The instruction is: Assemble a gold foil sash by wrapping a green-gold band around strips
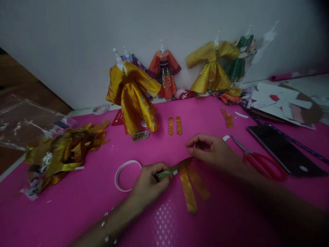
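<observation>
My left hand (154,180) grips a narrow green-gold fabric band (177,167) between thumb and fingers, above the pink tabletop. A small white piece (175,172) shows on the band beside my thumb. Two orange-gold ribbon strips (188,188) hang from the band's right part, the right one blurred. My right hand (208,149) is just above the band's right end, thumb and forefinger tips pinched together; anything between them is too small to make out. A roll of white tape (116,178) lies left of my left hand. Red-handled scissors (264,166) lie right of my right hand.
Behind stand doll dresses: a gold one (138,99), an orange one (167,68), a yellow one (216,65). Two decorated strips (179,125) lie mid-table. Fabric scraps (69,147) are heaped at left. A phone (285,149) and papers (282,101) lie at right.
</observation>
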`<action>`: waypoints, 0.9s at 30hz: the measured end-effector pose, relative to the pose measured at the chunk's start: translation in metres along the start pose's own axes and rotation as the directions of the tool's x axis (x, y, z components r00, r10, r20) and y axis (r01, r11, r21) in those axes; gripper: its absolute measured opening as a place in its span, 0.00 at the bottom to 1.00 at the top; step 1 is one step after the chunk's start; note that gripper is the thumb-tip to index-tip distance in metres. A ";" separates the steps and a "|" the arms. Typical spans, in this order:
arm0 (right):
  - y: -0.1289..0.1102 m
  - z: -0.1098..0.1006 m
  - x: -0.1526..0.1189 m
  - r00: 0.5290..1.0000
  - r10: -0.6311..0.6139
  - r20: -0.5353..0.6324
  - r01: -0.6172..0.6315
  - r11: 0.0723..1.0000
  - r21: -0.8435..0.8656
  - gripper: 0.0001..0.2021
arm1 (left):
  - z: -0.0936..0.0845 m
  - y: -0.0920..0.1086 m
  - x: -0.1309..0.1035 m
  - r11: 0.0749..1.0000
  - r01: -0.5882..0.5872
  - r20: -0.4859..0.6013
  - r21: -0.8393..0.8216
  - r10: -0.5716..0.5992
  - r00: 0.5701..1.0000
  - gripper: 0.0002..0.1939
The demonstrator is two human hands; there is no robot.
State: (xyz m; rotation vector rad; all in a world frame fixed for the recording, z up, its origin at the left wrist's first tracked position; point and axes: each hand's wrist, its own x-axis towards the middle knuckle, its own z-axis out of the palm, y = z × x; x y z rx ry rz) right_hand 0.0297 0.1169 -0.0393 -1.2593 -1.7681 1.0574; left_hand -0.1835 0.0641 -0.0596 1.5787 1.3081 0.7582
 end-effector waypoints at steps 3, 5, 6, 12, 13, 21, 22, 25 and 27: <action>-0.001 -0.001 -0.001 0.997 -0.029 -0.077 0.024 0.998 -0.063 0.05 | 0.001 -0.001 -0.001 0.999 0.036 -0.003 -0.033 -0.036 0.999 0.06; -0.002 -0.001 -0.003 0.994 -0.052 -0.094 0.043 0.995 -0.091 0.05 | 0.001 0.000 -0.001 0.995 0.072 -0.007 -0.069 -0.072 0.997 0.06; -0.003 -0.001 -0.003 0.996 -0.049 -0.075 0.042 0.996 -0.084 0.05 | 0.001 0.000 0.000 0.993 0.084 -0.011 -0.087 -0.086 0.996 0.07; -0.009 -0.001 -0.012 0.801 0.203 0.563 -0.250 0.968 0.005 0.10 | -0.001 0.002 0.002 0.978 0.106 -0.030 -0.178 -0.113 0.993 0.07; -0.010 0.000 -0.013 0.757 0.222 0.614 -0.269 0.963 -0.015 0.12 | -0.001 0.002 0.002 0.975 0.109 -0.026 -0.192 -0.116 0.993 0.06; -0.004 0.015 -0.015 0.765 0.240 0.598 -0.380 0.917 0.119 0.09 | 0.000 0.000 0.001 0.935 0.123 0.017 -0.332 -0.124 0.992 0.07; -0.003 0.016 -0.015 0.774 0.242 0.584 -0.389 0.911 0.137 0.09 | 0.000 0.000 0.001 0.931 0.127 0.021 -0.343 -0.128 0.992 0.07; -0.005 0.017 -0.014 0.803 0.219 0.554 -0.389 0.897 0.210 0.09 | 0.002 -0.002 0.000 0.920 0.136 0.040 -0.368 -0.131 0.991 0.06; -0.008 0.019 -0.015 0.817 0.183 0.546 -0.378 0.886 0.268 0.08 | 0.003 -0.002 -0.002 0.915 0.136 0.061 -0.380 -0.122 0.991 0.07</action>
